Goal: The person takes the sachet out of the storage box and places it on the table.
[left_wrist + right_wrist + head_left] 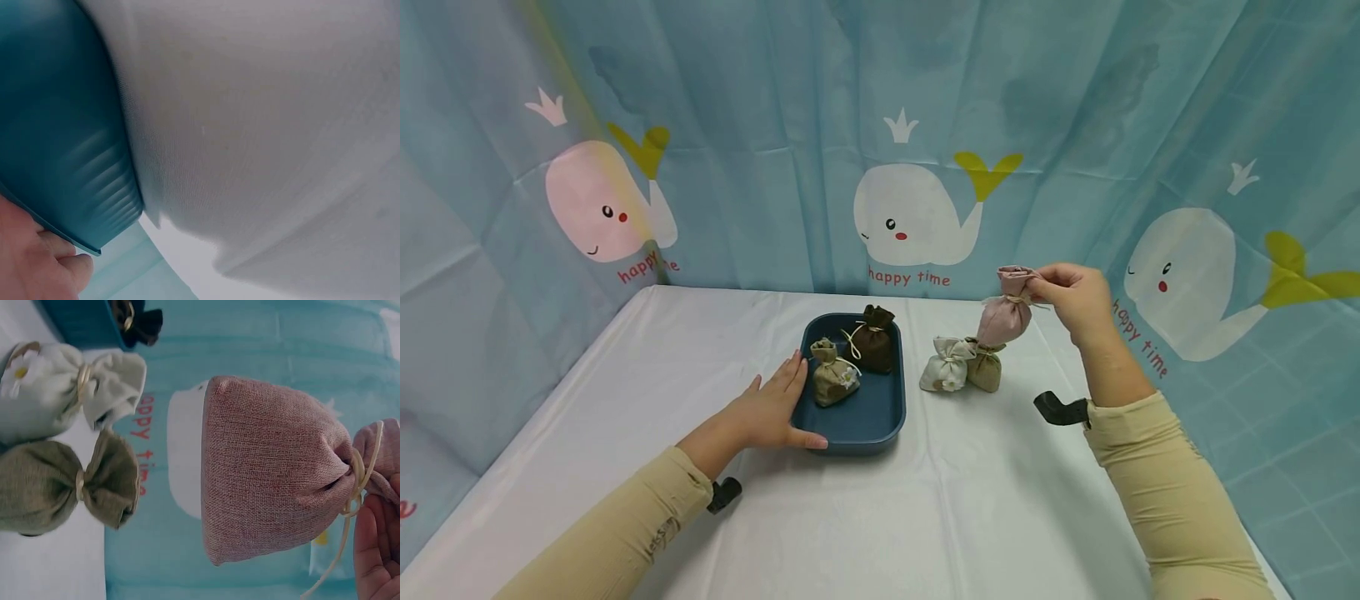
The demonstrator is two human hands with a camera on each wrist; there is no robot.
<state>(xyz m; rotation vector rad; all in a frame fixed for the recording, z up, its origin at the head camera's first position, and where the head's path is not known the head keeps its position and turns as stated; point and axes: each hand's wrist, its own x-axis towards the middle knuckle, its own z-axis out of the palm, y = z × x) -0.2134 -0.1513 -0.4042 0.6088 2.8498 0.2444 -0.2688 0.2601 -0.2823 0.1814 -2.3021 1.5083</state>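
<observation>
My right hand [1075, 300] pinches a pink drawstring pouch [1004, 318] by its tied neck and holds it up, its body hanging below. In the right wrist view the pink pouch [275, 469] fills the middle, cord ends dangling. Behind it in the head view are a white pouch [947, 367] with a flower and an olive-brown pouch [985, 372], side by side on the table. My left hand [775, 407] rests along the left side of a dark blue tray [857, 433], fingers straight, thumb at the near rim. Inside the tray sit a tan pouch [833, 383] and a dark brown pouch [872, 348].
A white cloth covers the table [925, 517]. At its back hangs a blue curtain [760, 200] printed with whales. Black straps stick out from both wrists, the right one [1060, 409] over the table's right side.
</observation>
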